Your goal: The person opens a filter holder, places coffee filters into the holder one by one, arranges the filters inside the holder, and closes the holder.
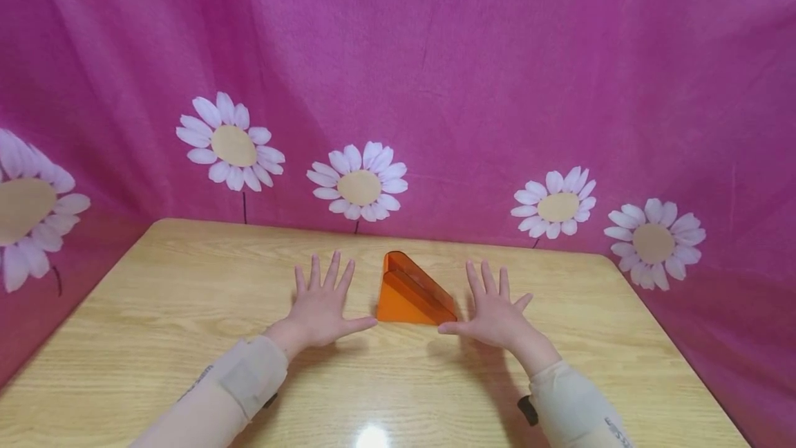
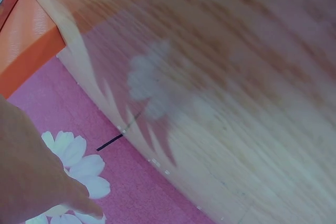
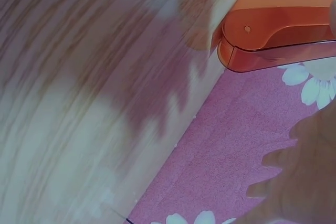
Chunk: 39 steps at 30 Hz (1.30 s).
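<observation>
An orange wedge-shaped box (image 1: 404, 299) stands on the table between the two hands, its sloping side of see-through orange plastic. Beside it, my left hand (image 1: 318, 313) has its fingers spread, with the thumb tip right at the box's lower left corner. My right hand (image 1: 497, 316) is spread the same way on the other side, thumb close to the lower right corner. Part of the orange side (image 2: 31, 30) shows in the left wrist view. The right wrist view gives a rounded, see-through end (image 3: 247, 35) with a small round mark. Neither hand grips anything.
The wood-grain table (image 1: 186, 275) has a glossy top that reflects light near its front. Behind and at both sides hangs a pink cloth (image 1: 435, 88) printed with white daisies. Beige wraps cover both wrists, the left wrap (image 1: 255, 372) lying over the table.
</observation>
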{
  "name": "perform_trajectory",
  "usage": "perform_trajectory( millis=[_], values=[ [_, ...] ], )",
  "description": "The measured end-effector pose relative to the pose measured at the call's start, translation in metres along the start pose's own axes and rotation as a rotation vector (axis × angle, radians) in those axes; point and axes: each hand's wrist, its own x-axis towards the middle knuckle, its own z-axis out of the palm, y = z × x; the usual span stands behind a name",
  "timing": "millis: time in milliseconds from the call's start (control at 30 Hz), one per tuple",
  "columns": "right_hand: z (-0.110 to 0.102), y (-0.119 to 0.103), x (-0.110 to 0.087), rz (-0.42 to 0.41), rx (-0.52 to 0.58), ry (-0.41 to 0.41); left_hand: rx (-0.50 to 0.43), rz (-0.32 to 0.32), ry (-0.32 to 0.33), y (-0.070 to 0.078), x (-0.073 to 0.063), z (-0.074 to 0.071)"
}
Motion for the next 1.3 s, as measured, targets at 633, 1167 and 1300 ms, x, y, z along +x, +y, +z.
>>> perform_trajectory(
  millis=[633,1167,1300],
  values=[
    [-0.0022,0.0007,-0.0015,0.020,-0.011,0.009,0.008,0.013,0.004,0.0056,0.0017,-0.0057],
    [-0.0038,0.0021,-0.0014,0.021,-0.013,-0.003,0.014,0.001,-0.001,0.0066,0.0021,-0.0082],
    [-0.0028,0.0022,-0.0011,0.018,-0.026,-0.001,0.018,0.001,0.001,0.0066,0.0016,-0.0072]
  ],
)
